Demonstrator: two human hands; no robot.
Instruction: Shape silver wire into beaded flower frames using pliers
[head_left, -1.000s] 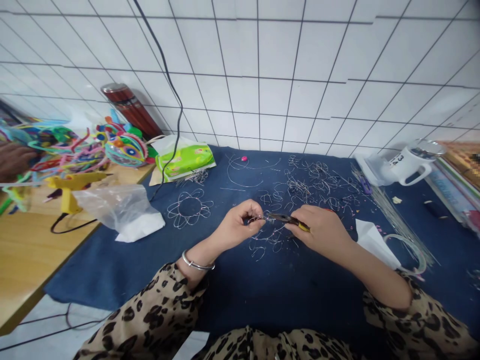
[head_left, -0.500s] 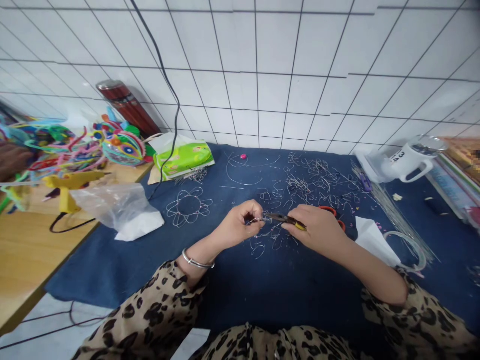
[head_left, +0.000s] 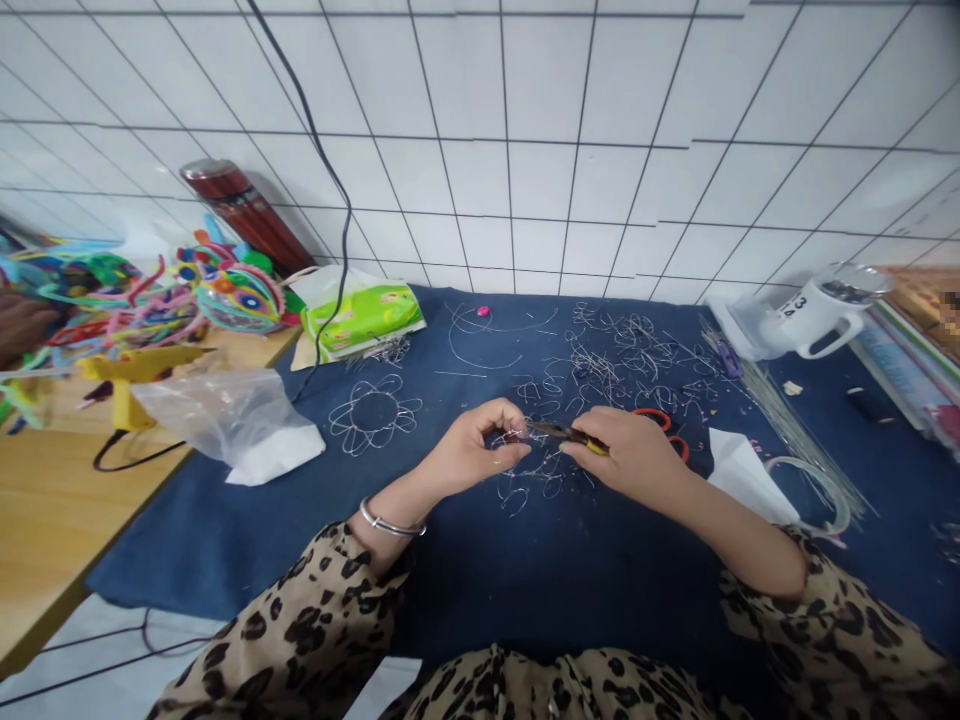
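Observation:
My left hand is closed, pinching a small piece of bent wire between thumb and fingers. Wrapped in my right hand are the yellow and dark handles of a pair of pliers. The jaws point left and meet the wire at my left fingertips; whether they grip it is too small to tell. Loose wire loops lie on the dark blue cloth just below the hands. To the left, a flower-shaped wire frame rests flat. Red-handled scissors lie partly hidden behind my right hand.
Tangled wire scraps spread behind the hands. At right are straight wires, white paper and a white mug. Leftward are a tissue pack, plastic bag, yellow glue gun, red flask and another person's hand.
The view shifts slightly. Both hands stay together at the same spot, with the pliers still at the wire and only slight movement of the fingers.

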